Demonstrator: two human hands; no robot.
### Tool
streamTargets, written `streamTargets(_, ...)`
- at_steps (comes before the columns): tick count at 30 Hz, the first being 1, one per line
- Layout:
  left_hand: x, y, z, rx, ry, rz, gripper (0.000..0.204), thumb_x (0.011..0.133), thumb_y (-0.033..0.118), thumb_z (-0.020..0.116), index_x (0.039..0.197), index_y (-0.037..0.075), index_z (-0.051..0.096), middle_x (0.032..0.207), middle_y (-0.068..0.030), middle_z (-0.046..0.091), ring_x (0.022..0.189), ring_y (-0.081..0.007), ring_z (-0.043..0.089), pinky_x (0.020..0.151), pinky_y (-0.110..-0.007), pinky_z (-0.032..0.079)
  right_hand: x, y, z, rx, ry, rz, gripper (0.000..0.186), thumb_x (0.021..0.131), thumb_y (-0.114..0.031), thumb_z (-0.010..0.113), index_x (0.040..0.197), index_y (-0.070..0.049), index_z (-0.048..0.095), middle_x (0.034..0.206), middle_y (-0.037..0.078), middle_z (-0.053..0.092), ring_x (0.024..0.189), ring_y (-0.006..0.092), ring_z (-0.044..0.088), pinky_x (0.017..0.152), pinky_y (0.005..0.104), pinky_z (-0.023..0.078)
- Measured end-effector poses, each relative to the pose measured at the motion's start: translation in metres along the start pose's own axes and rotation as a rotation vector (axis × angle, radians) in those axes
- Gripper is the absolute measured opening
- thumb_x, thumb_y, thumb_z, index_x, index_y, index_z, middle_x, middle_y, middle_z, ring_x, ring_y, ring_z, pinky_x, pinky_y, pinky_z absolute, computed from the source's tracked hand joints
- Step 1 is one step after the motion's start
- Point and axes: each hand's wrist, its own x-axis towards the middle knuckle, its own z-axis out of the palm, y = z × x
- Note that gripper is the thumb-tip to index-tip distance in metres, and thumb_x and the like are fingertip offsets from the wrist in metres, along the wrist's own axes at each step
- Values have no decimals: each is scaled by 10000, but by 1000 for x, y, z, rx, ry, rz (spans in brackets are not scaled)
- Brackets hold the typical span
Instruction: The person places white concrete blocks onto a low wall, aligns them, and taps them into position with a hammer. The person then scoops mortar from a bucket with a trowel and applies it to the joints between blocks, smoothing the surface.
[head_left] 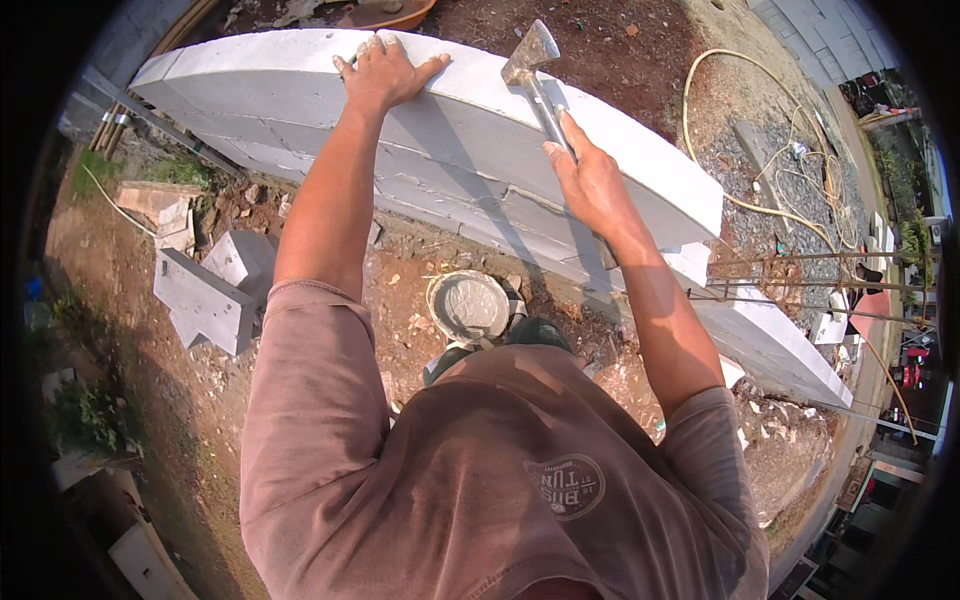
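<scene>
My left hand (385,74) rests with spread fingers on the top edge of a wall of pale grey blocks (440,165). In my right hand (595,185) is a hatchet (541,98), gripped by its long handle. Its flared metal head points up and away, over the wall's top; whether it touches the blocks I cannot tell. The handle's lower end sticks out below my wrist. A bucket of wet grey mortar (470,306) stands on the ground between me and the wall, by my feet.
Loose grey blocks (205,295) lie on the dirt at left. A yellowish hose (686,110) loops over soil and gravel beyond the wall. Thin rebar rods (800,285) stick out at the right, above a lower wall section (775,345). An orange basin (405,18) is at the far edge.
</scene>
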Motion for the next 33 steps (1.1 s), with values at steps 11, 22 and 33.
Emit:
streamTargets(11,-28,55,-20,39,-72,278,687,858,645,377,1360,179,437,1417,-76,401,1299,-249,393,1058,-631,177,-94,43,-101,-6,151,238,504,933,-271,514,1361,-32,399,1228,253,531,1182,319,500,977,361,374)
streamTargets(22,-43,37,-30,-65,-119,264,674,866,623,405,1345,152,454,1412,-95,404,1329,-238,344,1079,-605,150,-59,45,-122,-59,-146,332,481,861,-298,583,1242,-16,501,1009,232,635,919,306,629,814,394,463)
streamTargets(33,-536,-155,209,-625,-419,-742,589,852,396,560,1232,-51,503,1239,-311,492,1183,-375,486,992,-409,378,64,35,-67,-224,-157,-187,443,856,-402,584,1057,-9,622,933,229,645,901,355,626,796,419,461)
